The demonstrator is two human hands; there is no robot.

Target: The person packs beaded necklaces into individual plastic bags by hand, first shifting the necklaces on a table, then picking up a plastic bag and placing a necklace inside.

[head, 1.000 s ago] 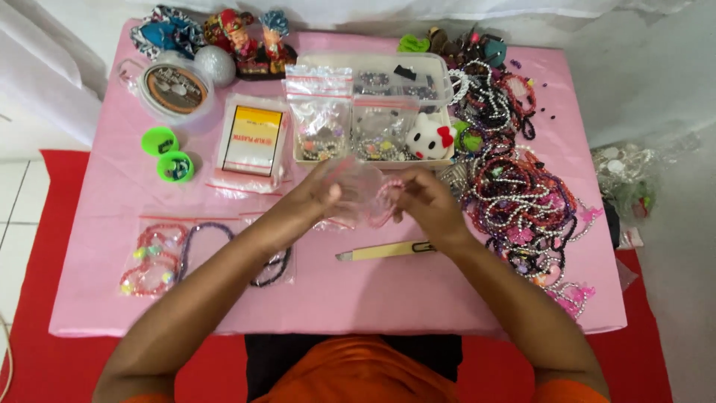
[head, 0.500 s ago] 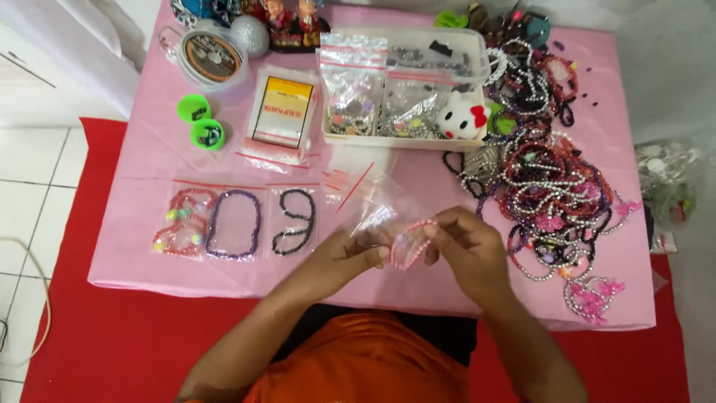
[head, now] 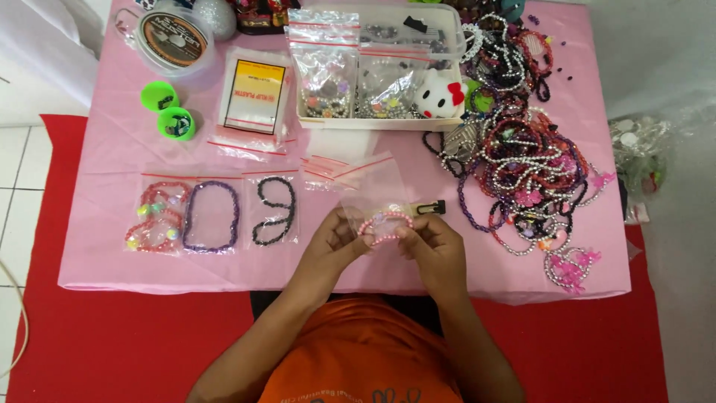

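Note:
Over the near edge of the pink table [head: 112, 149], my left hand [head: 332, 242] and my right hand [head: 431, 246] meet around a pink beaded bracelet [head: 384, 222]. The bracelet sits at the mouth of a small clear zip bag [head: 373, 186] that both hands pinch. My left fingers grip the bag's left edge; my right fingers hold the bracelet's right side. A small black clip [head: 431, 207] lies just beyond my right hand.
Three bagged bracelets lie at left: pink [head: 154, 217], purple [head: 212, 217], black [head: 274, 211]. A clear box of bead bags [head: 380, 71] stands at the back, with a white plush toy [head: 438, 95]. A heap of bead bracelets [head: 522, 157] fills the right. Two green caps [head: 170, 112] sit at left.
My hands have drawn back from the table's middle to its near edge. They now hold the pink bracelet at the clear bag's mouth. The view has tilted down.

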